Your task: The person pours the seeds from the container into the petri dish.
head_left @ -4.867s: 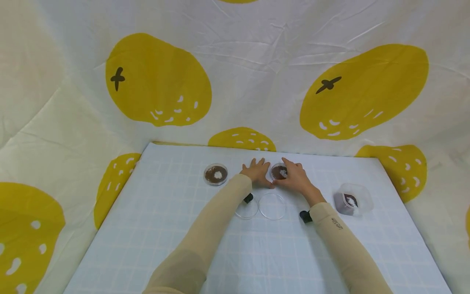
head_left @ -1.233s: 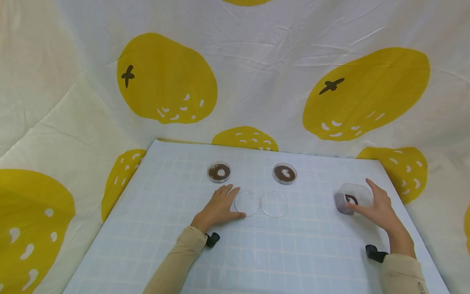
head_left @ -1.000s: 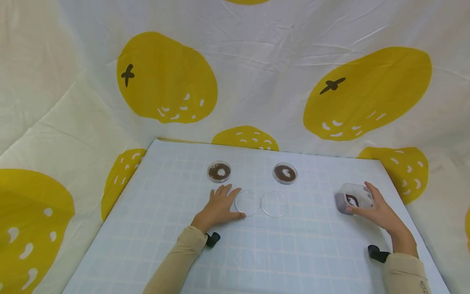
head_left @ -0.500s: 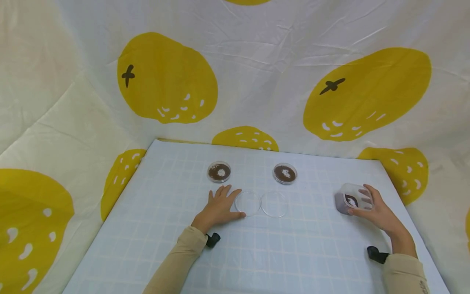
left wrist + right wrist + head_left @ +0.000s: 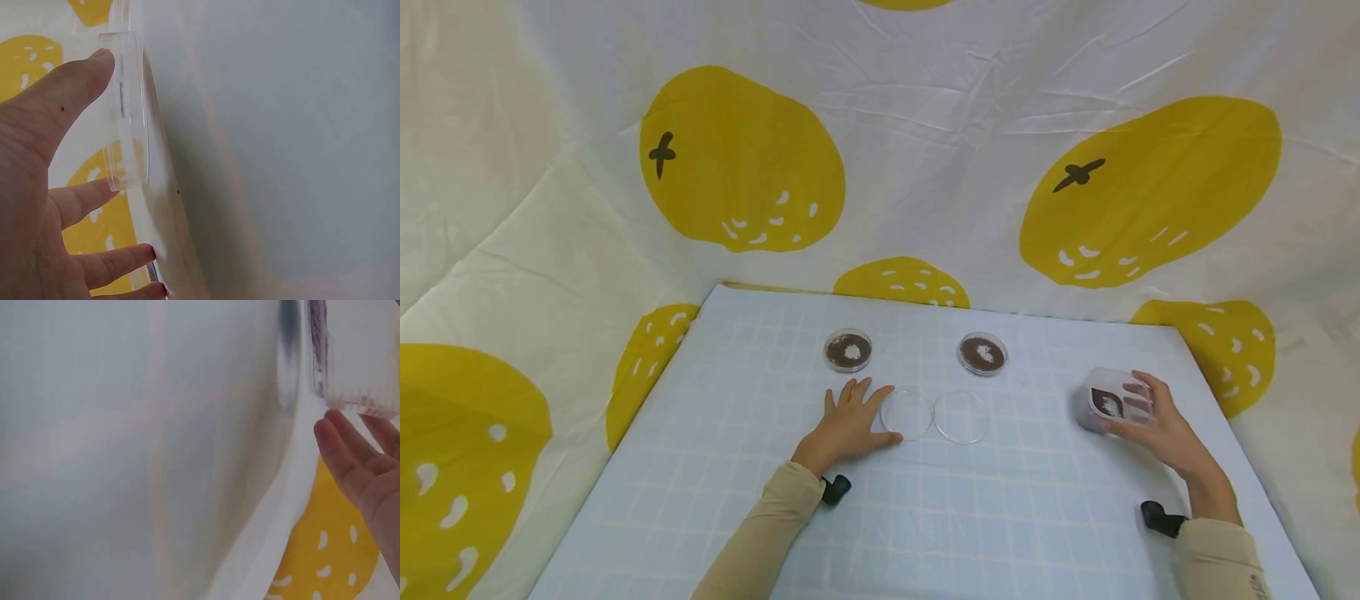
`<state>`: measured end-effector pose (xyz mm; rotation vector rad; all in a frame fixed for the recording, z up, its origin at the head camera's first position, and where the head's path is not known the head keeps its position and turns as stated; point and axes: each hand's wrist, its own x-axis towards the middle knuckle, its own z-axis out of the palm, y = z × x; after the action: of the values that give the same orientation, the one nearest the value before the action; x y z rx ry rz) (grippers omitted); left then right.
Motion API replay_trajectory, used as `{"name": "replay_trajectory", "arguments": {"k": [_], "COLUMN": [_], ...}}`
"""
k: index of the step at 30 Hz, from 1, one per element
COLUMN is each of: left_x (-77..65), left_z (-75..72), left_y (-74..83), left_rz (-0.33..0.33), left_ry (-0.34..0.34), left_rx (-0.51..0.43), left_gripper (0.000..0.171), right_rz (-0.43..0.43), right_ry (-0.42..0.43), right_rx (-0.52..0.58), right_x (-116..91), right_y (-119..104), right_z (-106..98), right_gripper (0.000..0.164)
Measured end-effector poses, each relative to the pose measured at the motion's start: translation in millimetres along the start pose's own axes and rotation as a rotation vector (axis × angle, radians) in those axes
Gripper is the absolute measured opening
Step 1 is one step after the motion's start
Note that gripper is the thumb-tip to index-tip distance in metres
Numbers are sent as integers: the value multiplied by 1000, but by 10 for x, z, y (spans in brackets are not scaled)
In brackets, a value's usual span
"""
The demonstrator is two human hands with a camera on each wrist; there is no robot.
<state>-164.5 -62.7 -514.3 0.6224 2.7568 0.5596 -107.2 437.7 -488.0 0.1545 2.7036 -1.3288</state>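
My left hand spreads its fingers around the left of two clear, round, shallow dishes or lids. Thumb and index finger lie straight at opposite sides of its rim; the left wrist view shows the same clear piece between them. Touching it on the right is the second clear piece. At the right side, my right hand grips a clear plastic box, thumb in front and fingers behind. The box leans leftward; dark, purplish-brown grainy stuff with a white patch lies inside. In the right wrist view, fingers meet its ridged end.
Toward the back of the table stand two petri dishes, a left one and a right one, each filled with brown grains and a white heap. Fruit-printed cloth hangs behind and at both sides.
The right hand has left the right petri dish, taken hold of the box and shifted it slightly left, tilting it. The left hand came to the clear piece and has stayed there.
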Motion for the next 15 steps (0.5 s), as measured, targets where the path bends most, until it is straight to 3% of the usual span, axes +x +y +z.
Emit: {"name": "replay_trajectory", "arguments": {"k": [15], "left_x": [-19], "left_z": [-36], "left_y": [32], "left_rz": [-13], "left_ry": [-12], "left_rx": [5], "left_gripper": [83], "right_rz": [-127], "right_ry": [65], "right_rx": [46], "right_x": [80], "right_y": [-400], "right_z": [401], "right_gripper": [117]}}
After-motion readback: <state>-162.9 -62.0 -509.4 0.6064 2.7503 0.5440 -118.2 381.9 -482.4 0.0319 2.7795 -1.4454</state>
